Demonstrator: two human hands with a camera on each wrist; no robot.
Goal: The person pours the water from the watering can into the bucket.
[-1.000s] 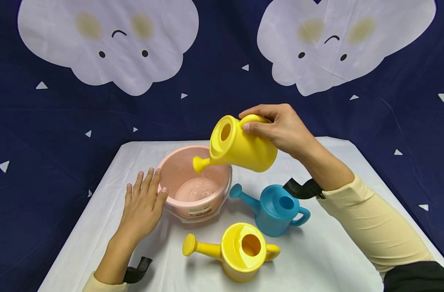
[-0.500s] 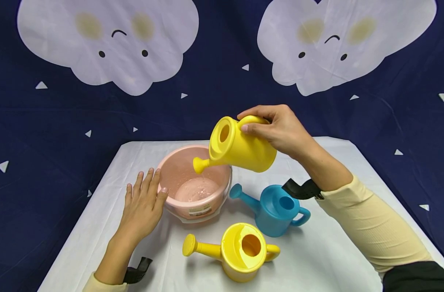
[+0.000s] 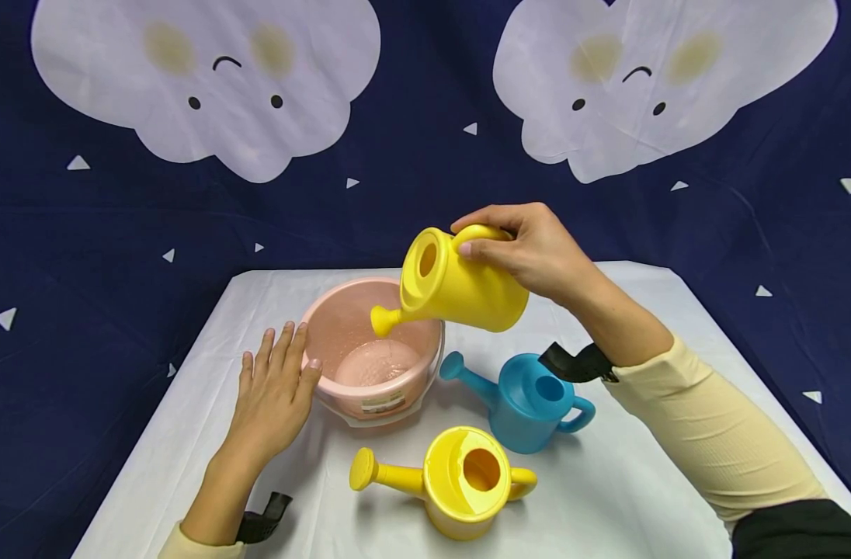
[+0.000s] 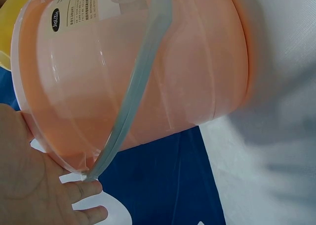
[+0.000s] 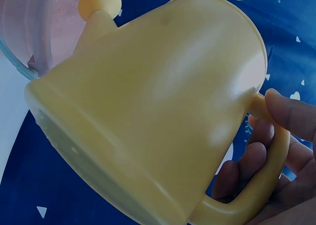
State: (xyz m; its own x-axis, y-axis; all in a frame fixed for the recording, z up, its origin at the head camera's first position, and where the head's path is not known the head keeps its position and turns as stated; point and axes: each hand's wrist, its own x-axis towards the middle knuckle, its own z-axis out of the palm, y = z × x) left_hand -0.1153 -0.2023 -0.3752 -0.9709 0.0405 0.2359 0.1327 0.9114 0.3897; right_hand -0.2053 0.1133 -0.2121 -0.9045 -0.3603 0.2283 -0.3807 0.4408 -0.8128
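In the head view my right hand (image 3: 537,248) grips the handle of a yellow watering can (image 3: 474,291), tilted with its spout down over a pink bucket (image 3: 380,400). The right wrist view shows fingers curled through the handle of the yellow watering can (image 5: 163,101). Clear liquid lies in the bottom of the bucket. My left hand (image 3: 275,396) rests with straight fingers against the bucket's left rim; in the left wrist view the left hand (image 4: 34,175) touches the rim near the pale handle (image 4: 133,94) and does not wrap round it.
A blue watering can (image 3: 526,415) stands right of the bucket, below my right forearm. Nearer the front stands a second yellow watering can (image 3: 467,489), its spout pointing left. All are on a white-covered table (image 3: 642,481). A dark blue cloth with clouds (image 3: 425,178) hangs behind.
My right hand and the tilted watering can have shifted slightly down and left. The splashing in the bucket has faded to a calmer surface. My left hand stays where it was.
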